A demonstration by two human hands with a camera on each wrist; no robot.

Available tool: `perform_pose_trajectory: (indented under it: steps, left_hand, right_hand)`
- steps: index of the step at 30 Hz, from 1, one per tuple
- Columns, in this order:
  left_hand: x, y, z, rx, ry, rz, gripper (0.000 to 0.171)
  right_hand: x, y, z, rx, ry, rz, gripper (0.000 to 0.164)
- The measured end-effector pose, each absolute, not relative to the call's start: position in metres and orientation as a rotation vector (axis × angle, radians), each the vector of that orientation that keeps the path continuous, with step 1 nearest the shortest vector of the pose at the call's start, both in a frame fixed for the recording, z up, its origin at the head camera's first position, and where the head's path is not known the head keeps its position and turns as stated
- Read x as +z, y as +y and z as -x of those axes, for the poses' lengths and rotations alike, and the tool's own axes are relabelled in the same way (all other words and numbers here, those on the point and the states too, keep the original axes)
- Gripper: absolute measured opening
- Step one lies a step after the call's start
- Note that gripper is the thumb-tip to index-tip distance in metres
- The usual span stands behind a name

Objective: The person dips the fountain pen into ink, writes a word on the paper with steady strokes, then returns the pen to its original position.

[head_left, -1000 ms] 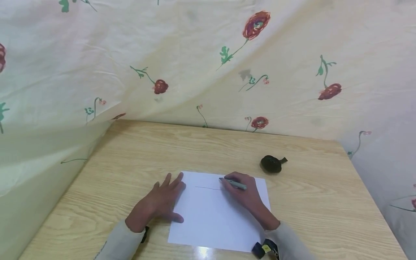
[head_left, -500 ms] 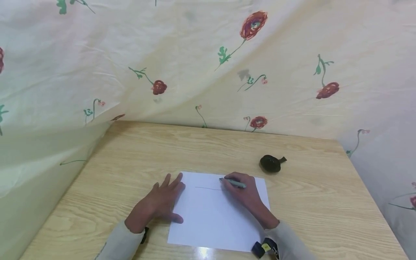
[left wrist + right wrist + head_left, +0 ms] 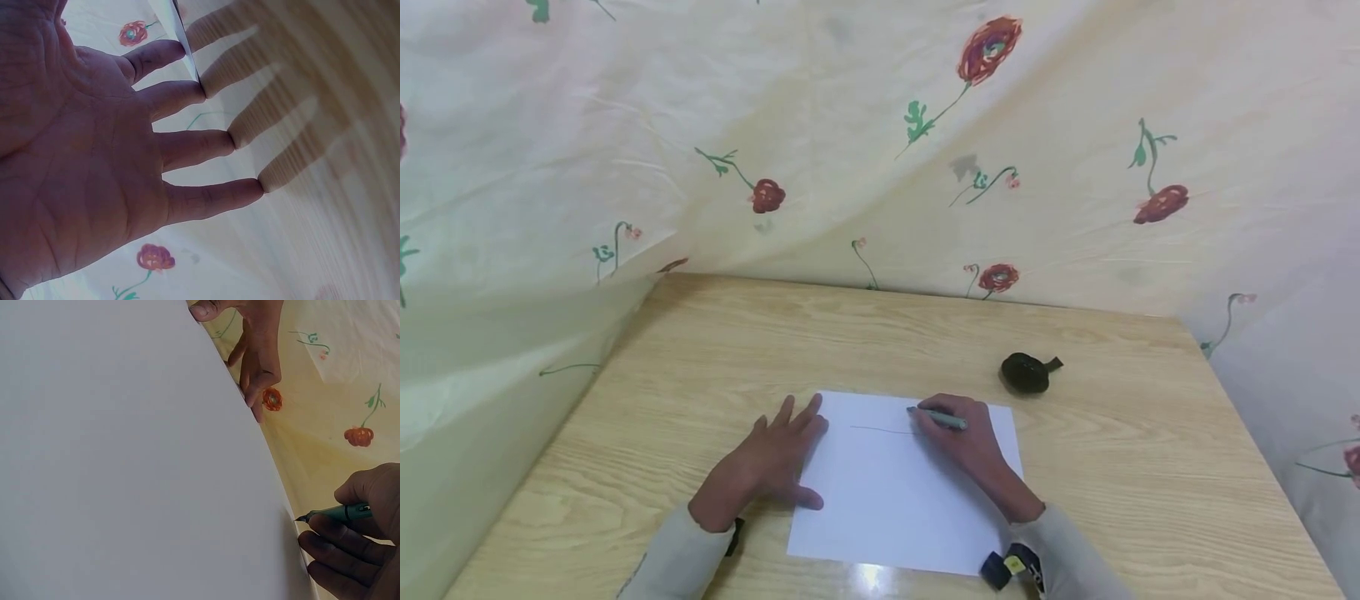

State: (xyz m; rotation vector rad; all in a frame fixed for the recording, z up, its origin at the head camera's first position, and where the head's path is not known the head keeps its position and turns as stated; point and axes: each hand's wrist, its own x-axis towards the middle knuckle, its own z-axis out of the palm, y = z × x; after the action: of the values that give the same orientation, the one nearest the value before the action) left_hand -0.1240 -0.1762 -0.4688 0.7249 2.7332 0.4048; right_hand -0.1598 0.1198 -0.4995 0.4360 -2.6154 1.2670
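A white sheet of paper (image 3: 895, 500) lies on the wooden table, with one thin dark line (image 3: 880, 430) across its upper part. My right hand (image 3: 966, 437) pinches a green fountain pen (image 3: 350, 512) between thumb and fingers, its side resting on the sheet. The nib is right at the paper surface in the right wrist view, at the line's right end, which the hand partly covers. My left hand (image 3: 775, 458) lies with spread, straight fingers over the sheet's left edge; thumb and fingertips touch the paper and table, as the left wrist view (image 3: 187, 144) shows too.
A dark, rounded object with a short tab (image 3: 1025, 373) sits beyond the paper's upper right corner. The wooden table (image 3: 1150, 467) extends to both sides. Cream cloth with red flowers (image 3: 850, 150) hangs behind and along the sides.
The right hand and pen have edged very slightly right, and a little more of the line shows. The left hand stays in place; the head view has tilted slightly.
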Motion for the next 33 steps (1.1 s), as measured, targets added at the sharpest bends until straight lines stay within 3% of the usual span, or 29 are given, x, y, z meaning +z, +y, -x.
perform_pose_trajectory:
  steps: [33]
  left_hand:
    - [-0.4754, -0.1751, 0.1255, 0.362, 2.746, -0.703, 0.099]
  right_hand:
    - [-0.5028, 0.1215, 0.1536, 1.222, -2.589, -0.512, 0.007]
